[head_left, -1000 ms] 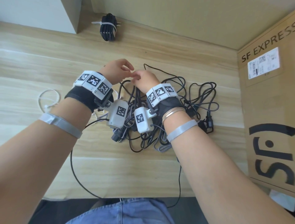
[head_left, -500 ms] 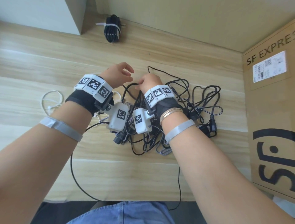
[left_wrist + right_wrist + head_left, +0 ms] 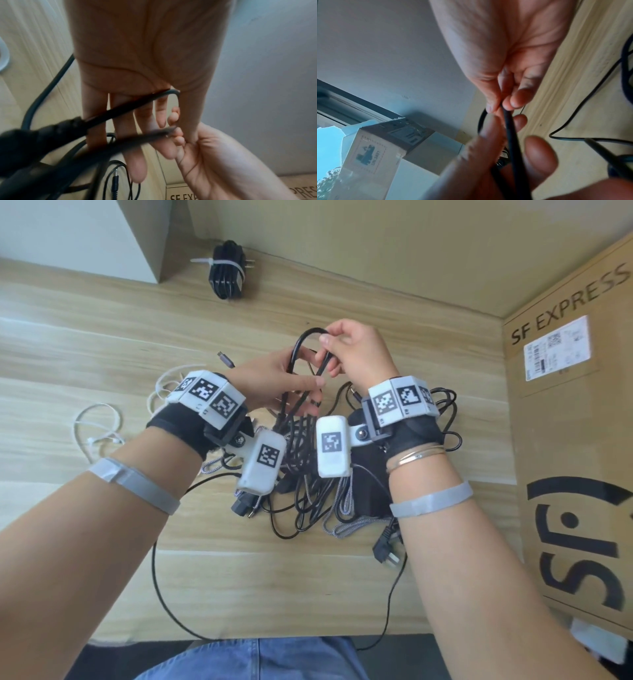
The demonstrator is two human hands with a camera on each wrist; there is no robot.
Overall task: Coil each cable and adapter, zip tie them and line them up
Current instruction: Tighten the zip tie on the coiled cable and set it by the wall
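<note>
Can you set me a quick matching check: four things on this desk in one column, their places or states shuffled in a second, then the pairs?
Things:
1. black cable loop
2. tied black bundle
3. white cord
4. cardboard box

States:
A. lying loose at the desk's left
B. held up by the left hand and right hand
C. standing at the right edge
D. zip-tied, by the back wall

Pairs: 1-B, 2-D, 3-A, 4-C

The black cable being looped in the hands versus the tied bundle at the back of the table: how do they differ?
The black cable is lifted off the table, held by the left hand and right hand; the tied bundle lies untouched near the wall. The cable forms one open loop and trails into the tangled pile; the bundle is tightly coiled, with a white zip tie. Both are black.
</note>
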